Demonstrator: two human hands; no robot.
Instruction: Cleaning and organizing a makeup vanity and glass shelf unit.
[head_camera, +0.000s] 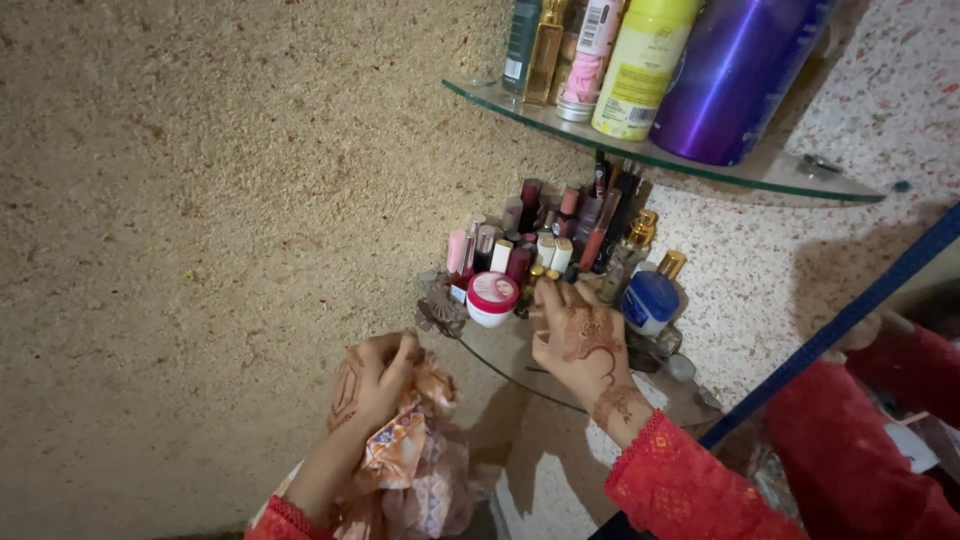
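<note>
My left hand (372, 382), patterned with henna, is closed around a bunched orange and pink printed cloth (415, 468) just left of the lower glass corner shelf (520, 372). My right hand (578, 337), in a red sleeve, rests over that shelf with fingers spread, its fingertips among small cosmetics. Right in front of it stand a white jar with a pink lid (492, 297), a blue-lidded jar (651, 301) and several lipsticks and small bottles (545, 235). Nothing shows inside the right hand.
An upper glass shelf (800, 178) carries a large purple can (738, 75), a yellow-green bottle (642, 66), a gold perfume bottle (545, 50) and other containers. Speckled walls meet in the corner. A blue-framed mirror edge (850, 315) at right reflects my red sleeve.
</note>
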